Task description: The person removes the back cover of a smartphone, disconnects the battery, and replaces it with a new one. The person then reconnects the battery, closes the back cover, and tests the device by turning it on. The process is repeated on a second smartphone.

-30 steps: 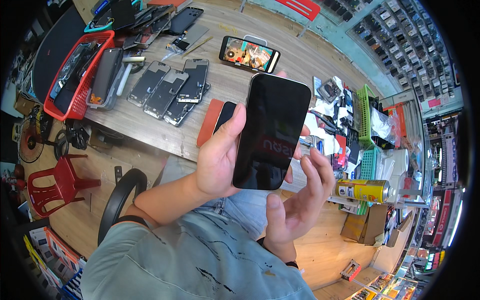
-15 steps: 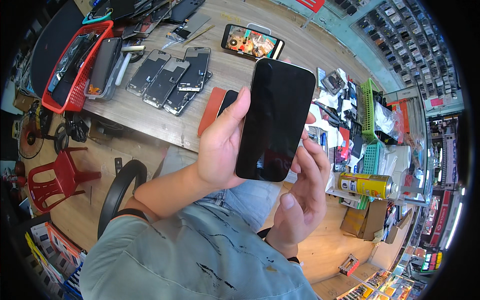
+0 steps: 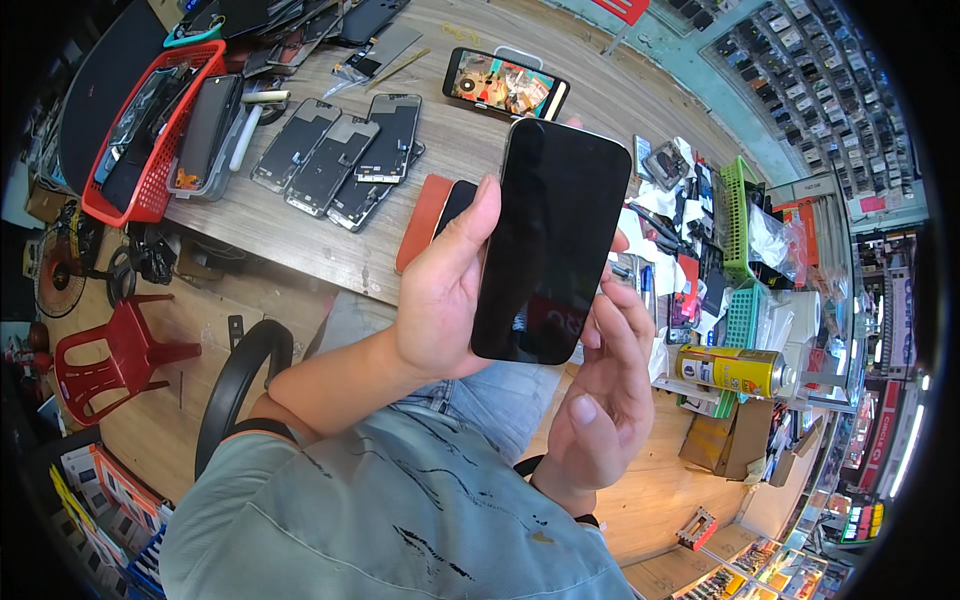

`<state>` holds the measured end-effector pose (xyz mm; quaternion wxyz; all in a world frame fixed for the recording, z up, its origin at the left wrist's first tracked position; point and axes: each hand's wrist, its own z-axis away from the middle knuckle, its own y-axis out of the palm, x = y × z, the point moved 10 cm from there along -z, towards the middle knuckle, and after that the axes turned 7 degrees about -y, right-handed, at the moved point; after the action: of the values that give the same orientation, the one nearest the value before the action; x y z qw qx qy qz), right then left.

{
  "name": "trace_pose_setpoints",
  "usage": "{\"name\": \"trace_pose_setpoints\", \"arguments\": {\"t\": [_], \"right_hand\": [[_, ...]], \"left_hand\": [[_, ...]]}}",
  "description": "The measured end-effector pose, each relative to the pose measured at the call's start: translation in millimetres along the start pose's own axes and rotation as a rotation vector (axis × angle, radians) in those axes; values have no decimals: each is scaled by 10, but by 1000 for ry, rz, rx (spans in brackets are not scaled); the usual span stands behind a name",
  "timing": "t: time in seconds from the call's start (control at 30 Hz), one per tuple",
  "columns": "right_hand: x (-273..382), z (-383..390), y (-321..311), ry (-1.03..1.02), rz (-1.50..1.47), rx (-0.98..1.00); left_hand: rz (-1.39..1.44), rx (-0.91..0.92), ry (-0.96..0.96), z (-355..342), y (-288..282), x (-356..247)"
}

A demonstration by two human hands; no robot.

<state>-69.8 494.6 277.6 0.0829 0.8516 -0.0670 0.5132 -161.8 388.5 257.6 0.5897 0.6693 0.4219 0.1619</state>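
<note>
My left hand [image 3: 445,290] is closed round a black smartphone [image 3: 555,240], thumb along its left edge and fingertips showing past its right edge. Its dark screen faces up and carries a faint reflection low down. Beside the lower right edge is my right hand [image 3: 610,390], fingers loosely bent and thumb held apart. Its fingertips are at the phone's edge; whether they touch is hard to tell. Behind my left thumb lie an orange-red flat piece [image 3: 422,222] and another dark phone [image 3: 458,205], partly hidden. Farther off, a phone with a lit screen [image 3: 505,85] lies on the table.
Several loose phone screens [image 3: 330,165] lie on the wooden table [image 3: 260,245]. A red basket [image 3: 205,100] of parts stands at the left. At the right are a green basket [image 3: 738,215], a yellow spray can [image 3: 730,370] and cluttered tools. A red chair [image 3: 125,350] stands on the floor.
My right hand has shifted very slightly, its fingers a little lower beside the phone. A reddish reflection on the lower screen has grown clearer. My left hand keeps its hold.
</note>
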Motion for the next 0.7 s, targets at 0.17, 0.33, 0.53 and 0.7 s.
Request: {"name": "trace_pose_setpoints", "arguments": {"t": [0.17, 0.33, 0.53, 0.7], "right_hand": [[-36, 24, -6, 8, 15, -5], [-20, 26, 12, 19, 32, -9], [-7, 12, 36, 23, -17, -9], [13, 29, 19, -24, 0, 26]], "left_hand": [[-54, 11, 28, 6, 60, -43], [-120, -62, 38, 6, 122, -71], [-60, 74, 51, 21, 123, -55], [-134, -171, 89, 7, 4, -72]]}}
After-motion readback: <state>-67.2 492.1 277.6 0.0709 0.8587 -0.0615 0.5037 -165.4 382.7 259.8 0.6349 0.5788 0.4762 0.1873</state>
